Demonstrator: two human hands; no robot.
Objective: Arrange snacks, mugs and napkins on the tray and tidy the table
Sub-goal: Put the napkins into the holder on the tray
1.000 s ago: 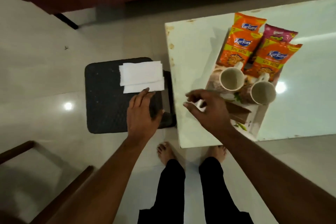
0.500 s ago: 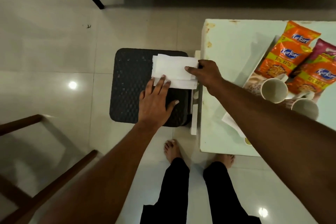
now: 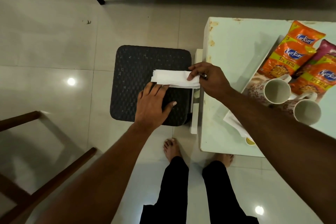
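Right hand (image 3: 211, 80): thumb and fingers pinched on the right end of the folded white paper napkins (image 3: 172, 80), apparently to lift them toward the tray. Left hand (image 3: 154, 103): flat, fingers spread, gripping nothing, fingertips at the stack's near-left edge, likely steadying it on the black woven stool (image 3: 134, 71). White rectangular tray (image 3: 260, 63), right, on the pale table (image 3: 234, 42): orange snack packets (image 3: 289, 54), two white mugs (image 3: 277, 91); napkins not yet aboard
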